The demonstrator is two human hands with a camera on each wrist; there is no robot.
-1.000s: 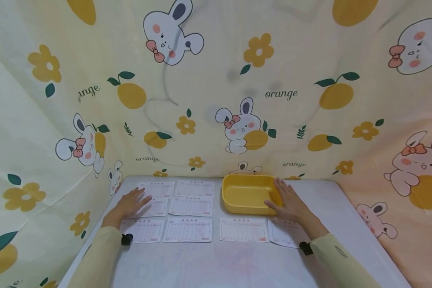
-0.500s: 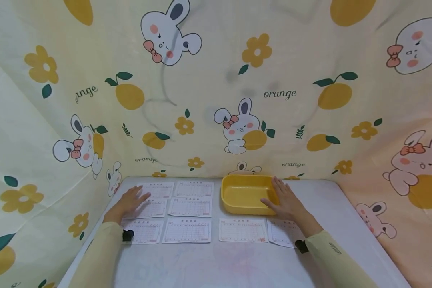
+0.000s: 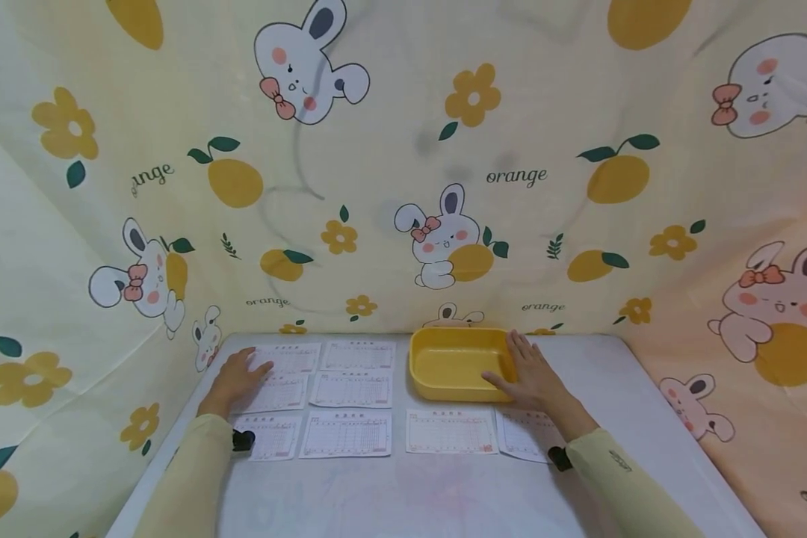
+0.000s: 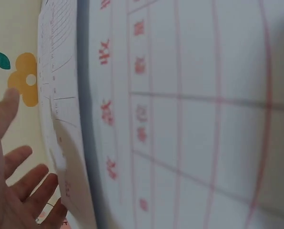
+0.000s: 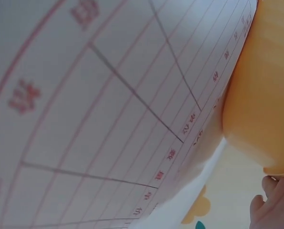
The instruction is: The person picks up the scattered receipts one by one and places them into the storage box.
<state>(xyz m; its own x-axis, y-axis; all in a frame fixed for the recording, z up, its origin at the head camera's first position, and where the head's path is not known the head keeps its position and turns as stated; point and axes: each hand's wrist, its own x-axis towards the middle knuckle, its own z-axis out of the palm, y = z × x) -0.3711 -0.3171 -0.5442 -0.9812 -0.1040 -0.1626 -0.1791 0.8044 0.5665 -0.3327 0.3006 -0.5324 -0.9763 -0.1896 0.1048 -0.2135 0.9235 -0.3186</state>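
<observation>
My left hand [image 3: 232, 383] is over the left column of printed form slips [image 3: 288, 359], its fingers loosely spread and nothing held. The left wrist view shows the same hand [image 4: 27, 191] beside a slip [image 4: 199, 129] with red lines; contact with the paper cannot be told. On the right, my right hand [image 3: 536, 379] lies against the right end of a yellow plastic basin [image 3: 444, 392]. Its fingers extend along that side and its thumb reaches over the front right corner. In the right wrist view the fingers [image 5: 270, 200] are by the basin's rim [image 5: 280, 169].
More slips lie in rows, such as one at the middle left [image 3: 346, 433] and one in front of the basin [image 3: 450, 432]. Another slip [image 3: 521, 433] is partly under the right forearm. A patterned curtain [image 3: 376, 149] closes the white table [image 3: 403, 501] at the back and sides.
The head view has turned slightly, shifting the scene left. My left hand has drifted a little left over the slips. My right thumb has moved slightly further over the basin; slips and basin stay put.
</observation>
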